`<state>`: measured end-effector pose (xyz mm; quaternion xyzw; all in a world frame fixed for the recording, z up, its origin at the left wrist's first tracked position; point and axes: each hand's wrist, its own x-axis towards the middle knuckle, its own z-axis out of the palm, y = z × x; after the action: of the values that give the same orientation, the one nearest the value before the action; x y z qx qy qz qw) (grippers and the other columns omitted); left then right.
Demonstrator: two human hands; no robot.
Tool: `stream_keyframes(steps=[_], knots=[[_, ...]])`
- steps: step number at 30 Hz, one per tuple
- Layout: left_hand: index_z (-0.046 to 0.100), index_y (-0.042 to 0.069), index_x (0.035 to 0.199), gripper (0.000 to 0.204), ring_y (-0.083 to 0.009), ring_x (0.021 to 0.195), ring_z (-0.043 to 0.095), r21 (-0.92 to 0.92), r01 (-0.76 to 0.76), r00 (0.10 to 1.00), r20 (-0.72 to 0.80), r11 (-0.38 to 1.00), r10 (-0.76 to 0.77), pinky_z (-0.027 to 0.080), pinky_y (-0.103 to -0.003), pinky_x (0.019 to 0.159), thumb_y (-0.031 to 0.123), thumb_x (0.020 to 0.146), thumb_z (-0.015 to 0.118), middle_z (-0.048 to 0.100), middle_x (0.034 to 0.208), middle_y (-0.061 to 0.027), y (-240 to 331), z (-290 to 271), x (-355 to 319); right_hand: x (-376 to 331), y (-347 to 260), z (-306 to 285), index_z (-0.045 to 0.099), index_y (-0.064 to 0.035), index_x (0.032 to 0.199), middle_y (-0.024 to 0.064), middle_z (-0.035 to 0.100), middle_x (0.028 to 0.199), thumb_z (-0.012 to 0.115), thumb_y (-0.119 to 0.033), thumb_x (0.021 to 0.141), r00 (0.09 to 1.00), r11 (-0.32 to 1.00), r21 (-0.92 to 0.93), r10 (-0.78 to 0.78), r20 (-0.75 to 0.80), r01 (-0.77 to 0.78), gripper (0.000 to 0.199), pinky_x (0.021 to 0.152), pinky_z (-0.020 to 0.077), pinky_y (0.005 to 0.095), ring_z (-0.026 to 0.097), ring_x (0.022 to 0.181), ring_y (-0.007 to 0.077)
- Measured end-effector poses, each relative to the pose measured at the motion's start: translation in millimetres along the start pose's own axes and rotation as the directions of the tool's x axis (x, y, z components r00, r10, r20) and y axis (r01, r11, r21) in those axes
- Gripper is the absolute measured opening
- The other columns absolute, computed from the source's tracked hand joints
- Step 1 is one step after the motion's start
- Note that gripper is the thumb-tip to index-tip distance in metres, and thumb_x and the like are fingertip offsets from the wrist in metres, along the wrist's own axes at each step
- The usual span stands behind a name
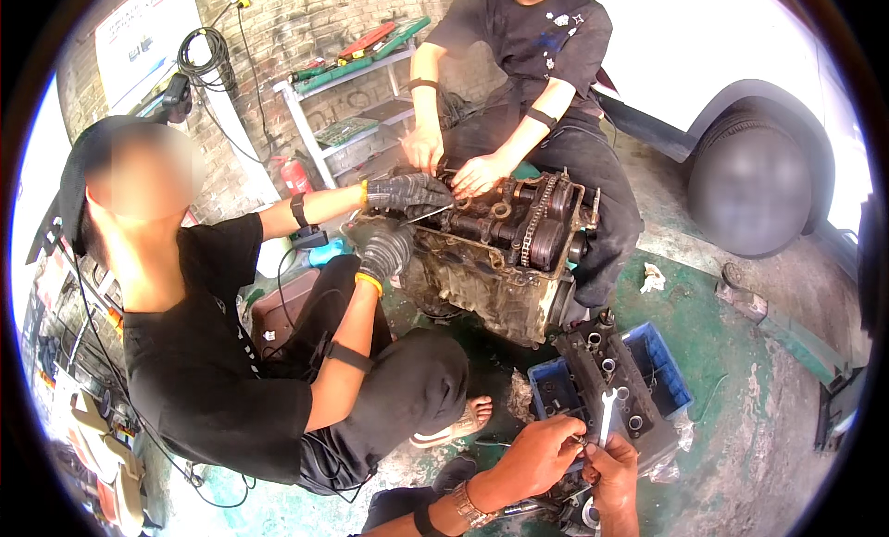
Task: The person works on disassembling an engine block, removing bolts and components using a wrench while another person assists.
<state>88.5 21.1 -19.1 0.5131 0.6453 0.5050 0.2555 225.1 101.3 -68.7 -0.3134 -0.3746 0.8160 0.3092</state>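
My left hand (544, 455), with a metal watch on its wrist, is closed in a pinch on a small dark piece too small to name. Close beside it, my right hand (613, 472) grips a silver wrench (607, 418), its open-ended jaw pointing up. Both hands are low in the view, over the near edge of a dark valve cover (607, 370) with round holes. Beyond stands a greasy engine (482, 282) with its camshafts and timing chain (540, 220) exposed. A gloved co-worker (398, 199) at left holds a thin metal tool on it.
Another person (528, 93) sits behind the engine, both bare hands on its top. Blue bins (665, 366) flank the valve cover. A metal stand (310, 134) bears tool cases at the back. A green jack arm (796, 343) lies at right, near a white car's covered wheel (752, 181).
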Motion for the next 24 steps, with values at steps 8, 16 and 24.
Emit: stream_keyframes(steps=[8,16,24], knots=[[0.056,-0.004,0.096,0.017,-0.0383,0.077,0.061,-0.004,0.009,1.000,-0.002,1.000,-0.009,0.047,-0.040,0.064,0.001,0.080,0.058,0.060,0.088,-0.0208,1.3,0.5,-0.3,-1.9,-3.2,2.4,0.060,-0.0004,0.085,0.0045,0.060,0.069,0.066,-0.004,0.081,1.000,1.000,-0.011,-0.008,-0.002,0.008,0.009,0.040,0.0328,0.0185,0.044,0.047,0.0055],[0.056,-0.004,0.097,0.017,-0.0371,0.076,0.061,0.016,-0.017,1.000,-0.004,1.000,0.017,0.047,-0.040,0.064,0.001,0.081,0.058,0.060,0.087,-0.0201,1.8,0.1,0.1,-2.2,-3.8,3.4,0.060,-0.0005,0.085,0.0049,0.061,0.069,0.066,-0.004,0.081,1.000,1.000,-0.025,0.005,-0.011,-0.006,0.008,0.040,0.0325,0.0184,0.044,0.046,0.0050],[0.056,-0.005,0.097,0.017,-0.0376,0.076,0.061,0.010,-0.005,1.000,0.003,1.000,0.005,0.047,-0.039,0.064,0.001,0.081,0.058,0.060,0.088,-0.0205,2.3,-0.7,-0.3,-1.4,-0.2,0.4,0.060,-0.0009,0.086,0.0048,0.061,0.070,0.065,-0.004,0.082,1.000,1.000,-0.013,-0.004,0.007,0.005,0.007,0.040,0.0329,0.0183,0.045,0.047,0.0052]])
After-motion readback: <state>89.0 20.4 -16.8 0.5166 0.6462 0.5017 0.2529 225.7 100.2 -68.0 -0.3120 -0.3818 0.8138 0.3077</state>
